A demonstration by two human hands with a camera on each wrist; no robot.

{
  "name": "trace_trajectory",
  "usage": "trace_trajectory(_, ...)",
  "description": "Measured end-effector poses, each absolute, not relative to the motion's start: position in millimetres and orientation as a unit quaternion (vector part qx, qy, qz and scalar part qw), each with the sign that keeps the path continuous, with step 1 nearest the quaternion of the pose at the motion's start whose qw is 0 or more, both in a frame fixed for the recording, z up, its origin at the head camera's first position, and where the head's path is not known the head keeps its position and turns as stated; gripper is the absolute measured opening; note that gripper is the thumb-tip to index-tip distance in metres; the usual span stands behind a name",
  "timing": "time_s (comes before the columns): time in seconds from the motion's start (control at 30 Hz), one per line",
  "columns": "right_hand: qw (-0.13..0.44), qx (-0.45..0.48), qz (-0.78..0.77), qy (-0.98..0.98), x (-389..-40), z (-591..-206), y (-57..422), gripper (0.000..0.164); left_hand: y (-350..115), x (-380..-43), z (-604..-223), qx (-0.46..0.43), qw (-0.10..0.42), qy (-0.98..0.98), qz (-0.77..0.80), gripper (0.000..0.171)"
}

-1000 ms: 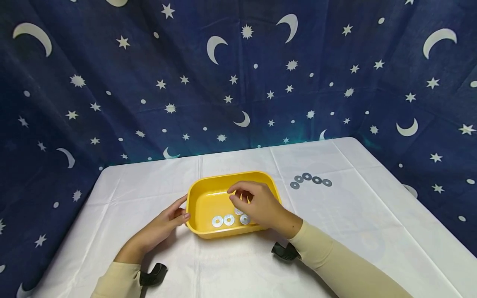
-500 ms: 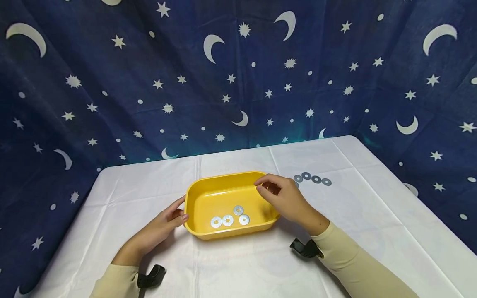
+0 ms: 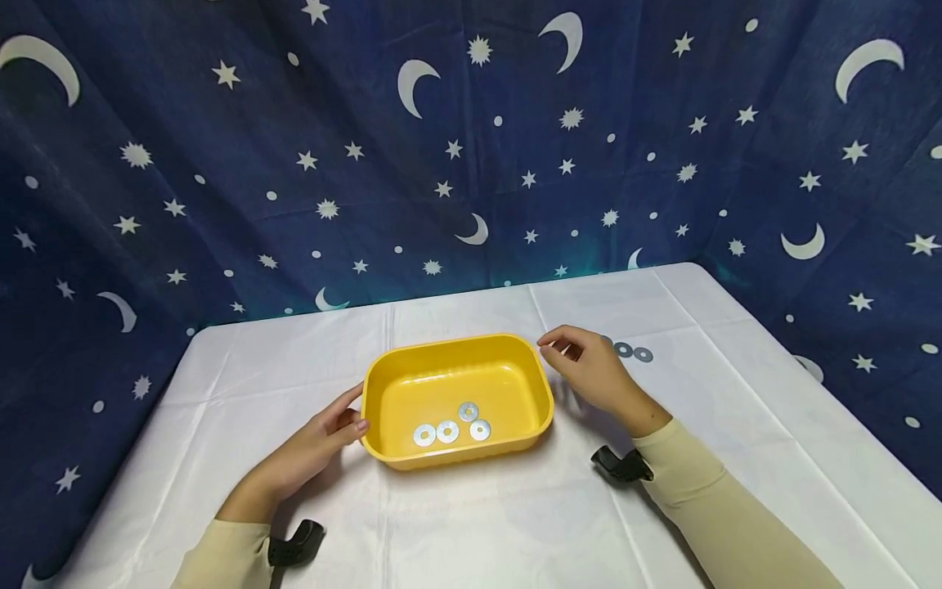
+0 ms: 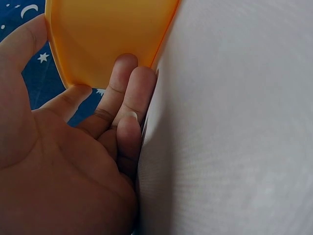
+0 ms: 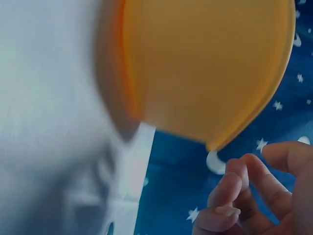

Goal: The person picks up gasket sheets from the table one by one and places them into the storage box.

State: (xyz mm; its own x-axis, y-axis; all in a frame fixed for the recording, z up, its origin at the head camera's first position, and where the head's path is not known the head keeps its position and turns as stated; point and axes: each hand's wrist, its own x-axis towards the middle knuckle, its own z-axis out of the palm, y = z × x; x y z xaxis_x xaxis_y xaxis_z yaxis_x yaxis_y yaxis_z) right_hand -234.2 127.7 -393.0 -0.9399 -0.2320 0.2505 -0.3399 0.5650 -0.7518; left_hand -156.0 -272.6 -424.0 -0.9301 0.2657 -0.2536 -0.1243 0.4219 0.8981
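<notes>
Head view: round-cornered yellow tray (image 3: 452, 388)

Left hand (image 3: 312, 451) and right hand (image 3: 599, 372), forearms (image 3: 736, 515) sleeved.
Thumb and fingers of the left hand are bent in a grip; those of the right are loosely curled, the thumb tip held near the fingertips. Both wrists (image 3: 648, 413) are bared.
</notes>
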Motion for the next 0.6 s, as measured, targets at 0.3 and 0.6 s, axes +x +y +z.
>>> trace_trajectory(0.3, 0.058, 0.124, 0.405, -0.904, -253, -403, 152, 0.020, -272, -156, -424, 0.045, 0.181, 0.824, 0.534, 0.071)
trace_trajectory(0.6, 0.026, 0.107, 0.386, -0.916, -261, -412, 168, 0.022, -272, -156, -424, 0.044, 0.182, 0.825, 0.534, 0.071)
